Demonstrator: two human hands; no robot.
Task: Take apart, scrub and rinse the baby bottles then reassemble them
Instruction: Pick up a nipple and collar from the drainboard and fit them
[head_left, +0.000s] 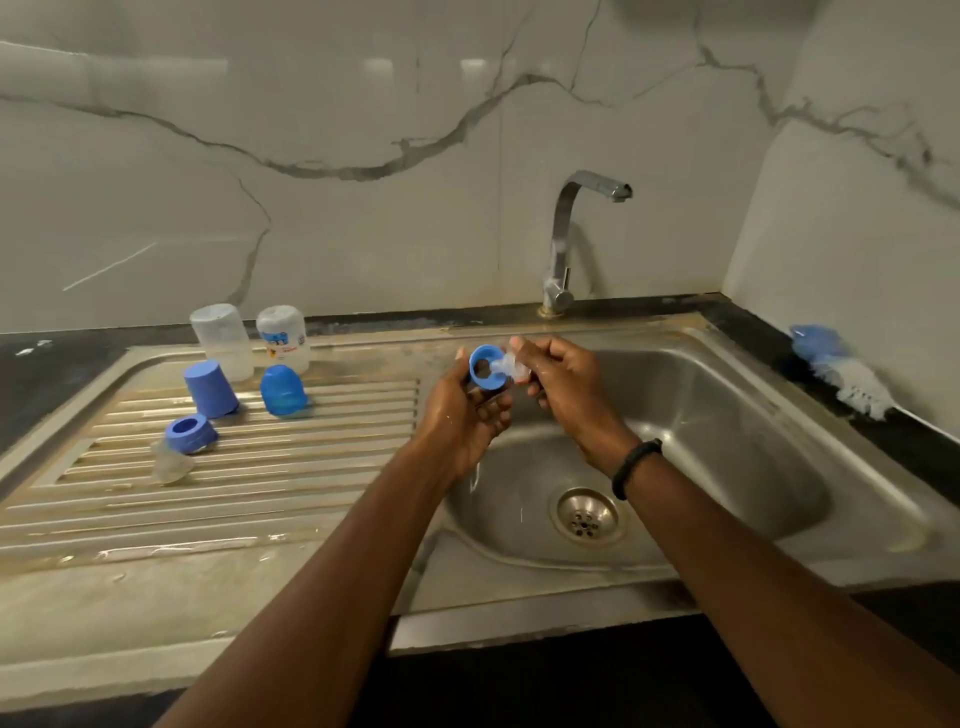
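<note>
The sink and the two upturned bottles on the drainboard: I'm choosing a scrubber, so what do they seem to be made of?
The sink looks like brushed stainless steel: grey metallic sheen, soft reflections, pressed ridges on its drainboard. The two upturned bottles look like cloudy translucent plastic, since light passes through their walls; frosted glass can't be ruled out.

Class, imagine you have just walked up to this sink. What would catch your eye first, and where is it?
First, the two hands over the sink basin: the left hand holds a blue collar ring while the right hand pinches a clear teat at its opening. Next, on the ribbed draining board to the left, two upturned clear bottles, two blue caps and another blue ring.
</note>
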